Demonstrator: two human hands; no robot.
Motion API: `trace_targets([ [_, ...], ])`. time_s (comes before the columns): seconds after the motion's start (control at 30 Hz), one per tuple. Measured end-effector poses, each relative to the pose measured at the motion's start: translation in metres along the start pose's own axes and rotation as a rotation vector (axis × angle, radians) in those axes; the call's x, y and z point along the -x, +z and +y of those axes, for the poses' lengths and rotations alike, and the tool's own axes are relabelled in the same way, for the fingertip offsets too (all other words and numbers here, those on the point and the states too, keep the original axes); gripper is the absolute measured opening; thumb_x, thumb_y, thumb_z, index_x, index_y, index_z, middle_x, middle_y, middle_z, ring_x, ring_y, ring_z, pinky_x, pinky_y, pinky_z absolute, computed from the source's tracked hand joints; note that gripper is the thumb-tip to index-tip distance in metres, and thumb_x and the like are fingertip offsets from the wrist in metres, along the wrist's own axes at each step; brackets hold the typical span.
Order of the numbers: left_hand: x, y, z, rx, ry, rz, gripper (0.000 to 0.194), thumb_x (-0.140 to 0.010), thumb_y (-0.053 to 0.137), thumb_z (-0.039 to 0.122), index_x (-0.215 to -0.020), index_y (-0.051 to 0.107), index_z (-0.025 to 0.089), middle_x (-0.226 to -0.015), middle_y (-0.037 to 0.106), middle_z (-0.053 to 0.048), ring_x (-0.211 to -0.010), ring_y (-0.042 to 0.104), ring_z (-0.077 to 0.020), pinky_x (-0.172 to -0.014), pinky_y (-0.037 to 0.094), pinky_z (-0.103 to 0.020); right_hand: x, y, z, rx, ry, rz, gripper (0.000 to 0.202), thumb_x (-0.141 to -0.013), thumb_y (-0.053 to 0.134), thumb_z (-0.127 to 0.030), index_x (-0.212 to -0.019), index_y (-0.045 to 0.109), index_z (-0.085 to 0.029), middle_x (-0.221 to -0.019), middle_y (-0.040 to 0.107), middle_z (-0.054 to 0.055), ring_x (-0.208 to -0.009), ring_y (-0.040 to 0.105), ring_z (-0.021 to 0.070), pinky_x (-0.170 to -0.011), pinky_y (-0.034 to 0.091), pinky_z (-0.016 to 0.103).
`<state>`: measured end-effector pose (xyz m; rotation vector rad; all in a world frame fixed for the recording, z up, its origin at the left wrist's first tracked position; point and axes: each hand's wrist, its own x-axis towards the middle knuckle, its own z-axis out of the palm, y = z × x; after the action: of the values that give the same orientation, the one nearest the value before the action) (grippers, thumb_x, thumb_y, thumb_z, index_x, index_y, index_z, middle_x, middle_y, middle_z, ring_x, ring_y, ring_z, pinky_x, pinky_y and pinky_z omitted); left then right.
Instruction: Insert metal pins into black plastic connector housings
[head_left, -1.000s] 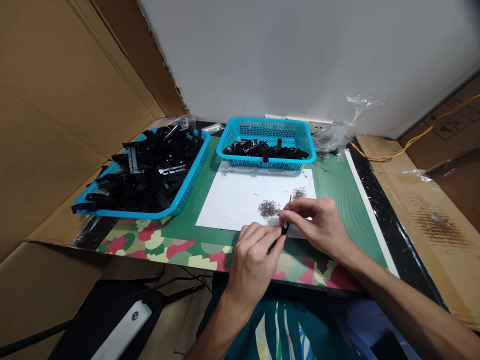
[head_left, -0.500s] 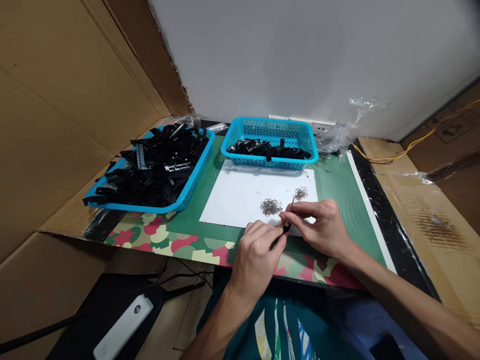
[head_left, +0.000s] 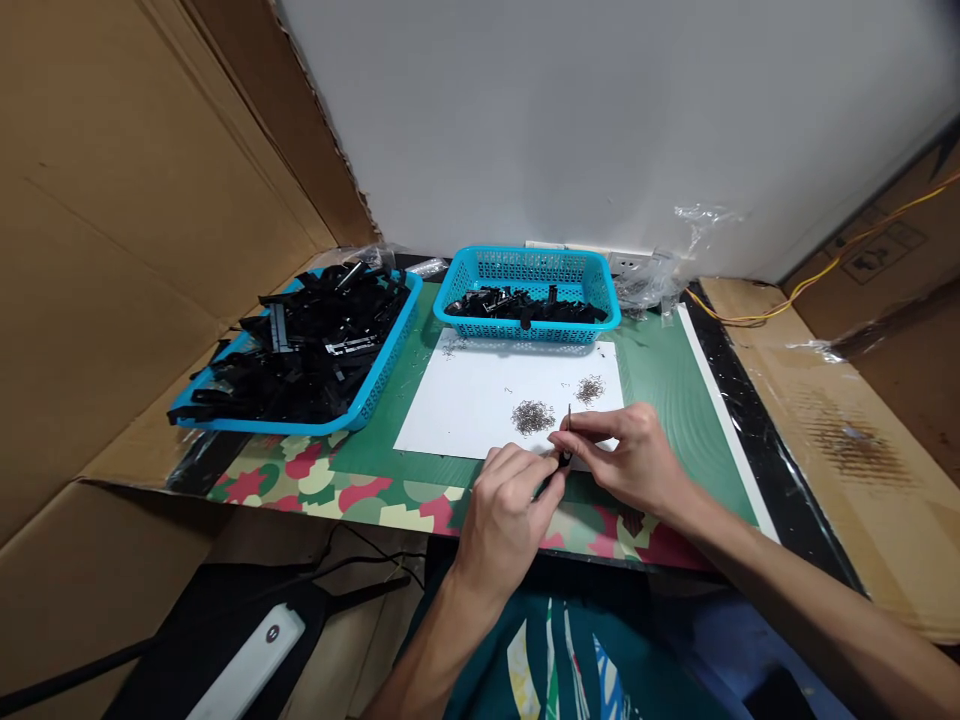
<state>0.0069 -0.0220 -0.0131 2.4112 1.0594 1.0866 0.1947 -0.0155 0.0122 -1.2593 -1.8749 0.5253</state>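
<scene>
A small black piece (head_left: 565,460) sat just right of and below the frame's centre, gripped in the left hand's (head_left: 506,495) fingers. Thumb and forefinger of the right hand (head_left: 636,457) pinched a thin strip (head_left: 569,414) right above it. Wire bits (head_left: 533,417) lay piled on white paper (head_left: 465,400) nearby; a blue basket (head_left: 480,325) stood upper centre, a blue tray (head_left: 384,382) left.

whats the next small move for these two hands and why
Perhaps a gentle press by the right hand, with the left hand steadying the small black piece: the left grips it, and the right pinches a thin upright strip just beyond.
</scene>
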Motion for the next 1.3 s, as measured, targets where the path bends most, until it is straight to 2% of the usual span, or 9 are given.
trace_targets([
  [0.23, 0.000, 0.001, -0.001, 0.026, -0.043, 0.030, 0.006, -0.095, 0.070, 0.012, -0.098, 0.072, 0.017, -0.088, 0.075, -0.004, -0.083, 0.067, -0.0208, -0.076, 0.049, -0.036, 0.003, 0.004, -0.001, -0.244, 0.126, 0.125, 0.028, -0.100, 0.065, -0.027, -0.076, 0.075, -0.017, -0.071, 0.074, 0.002, -0.063, 0.068, 0.0145, -0.063, 0.051, 0.025],
  [0.4, -0.002, 0.001, -0.002, 0.054, -0.127, 0.070, 0.012, -0.096, 0.071, 0.016, -0.107, 0.071, 0.019, -0.093, 0.075, -0.003, -0.087, 0.068, -0.0206, -0.080, 0.051, -0.035, -0.006, -0.013, 0.009, -0.382, 0.196, 0.290, 0.022, -0.101, 0.065, -0.031, -0.084, 0.071, -0.018, -0.079, 0.075, 0.004, -0.074, 0.070, 0.0182, -0.074, 0.055, 0.031],
  [0.47, -0.003, 0.000, -0.002, 0.056, -0.175, 0.097, 0.013, -0.097, 0.070, 0.019, -0.110, 0.071, 0.020, -0.091, 0.073, -0.003, -0.085, 0.067, -0.0204, -0.080, 0.052, -0.034, -0.007, -0.026, 0.011, -0.322, 0.197, 0.211, 0.022, -0.105, 0.059, -0.033, -0.091, 0.069, -0.019, -0.078, 0.072, 0.003, -0.074, 0.067, 0.0175, -0.074, 0.052, 0.032],
  [0.63, -0.003, -0.002, -0.003, 0.134, -0.298, 0.129, 0.012, -0.101, 0.065, 0.025, -0.112, 0.067, 0.022, -0.094, 0.071, -0.002, -0.083, 0.066, -0.0177, -0.078, 0.052, -0.031, 0.022, -0.054, 0.000, 0.043, 0.206, -0.200, 0.024, -0.109, 0.048, -0.029, -0.104, 0.070, -0.021, -0.098, 0.071, 0.006, -0.089, 0.064, 0.0196, -0.079, 0.048, 0.033],
  [0.83, -0.003, -0.002, -0.005, 0.174, -0.328, 0.105, 0.012, -0.101, 0.064, 0.026, -0.113, 0.065, 0.024, -0.090, 0.069, -0.001, -0.082, 0.065, -0.0175, -0.078, 0.050, -0.029, 0.095, -0.042, -0.015, 0.378, 0.115, -0.303, 0.035, -0.108, 0.054, -0.031, -0.139, 0.064, -0.021, -0.081, 0.065, 0.004, -0.078, 0.055, 0.0219, -0.075, 0.043, 0.038],
  [0.93, -0.003, -0.002, -0.005, 0.175, -0.322, 0.100, 0.012, -0.101, 0.063, 0.026, -0.113, 0.065, 0.024, -0.088, 0.068, 0.000, -0.081, 0.064, -0.0177, -0.078, 0.050, -0.030, 0.126, -0.034, -0.017, 0.412, 0.023, -0.317, 0.043, -0.105, 0.058, -0.025, -0.148, 0.059, -0.023, -0.090, 0.068, 0.007, -0.079, 0.055, 0.0222, -0.070, 0.042, 0.037],
  [1.1, -0.003, -0.002, -0.006, 0.185, -0.321, 0.093, 0.011, -0.101, 0.062, 0.026, -0.112, 0.065, 0.024, -0.088, 0.068, -0.001, -0.081, 0.064, -0.0180, -0.076, 0.049, -0.030, 0.165, -0.058, -0.006, 0.373, -0.023, -0.197, 0.030, -0.101, 0.054, -0.013, -0.109, 0.079, -0.028, -0.069, 0.058, 0.002, -0.067, 0.052, 0.0199, -0.064, 0.042, 0.036],
  [1.2, -0.003, -0.002, -0.007, 0.192, -0.316, 0.085, 0.011, -0.101, 0.062, 0.025, -0.112, 0.065, 0.024, -0.090, 0.068, 0.000, -0.081, 0.064, -0.0176, -0.077, 0.048, -0.030, 0.187, -0.084, 0.001, 0.337, 0.134, -0.200, 0.019, -0.100, 0.062, -0.021, -0.086, 0.075, -0.024, -0.071, 0.065, 0.004, -0.066, 0.058, 0.0196, -0.061, 0.047, 0.034],
  [1.3, -0.003, -0.002, -0.006, 0.187, -0.309, 0.079, 0.011, -0.101, 0.063, 0.025, -0.112, 0.064, 0.024, -0.088, 0.067, 0.000, -0.081, 0.063, -0.0177, -0.077, 0.047, -0.030, 0.197, -0.100, 0.000, 0.370, 0.339, -0.247, 0.035, -0.099, 0.067, -0.036, -0.066, 0.067, -0.023, -0.060, 0.060, 0.003, -0.057, 0.056, 0.0189, -0.052, 0.046, 0.031],
])
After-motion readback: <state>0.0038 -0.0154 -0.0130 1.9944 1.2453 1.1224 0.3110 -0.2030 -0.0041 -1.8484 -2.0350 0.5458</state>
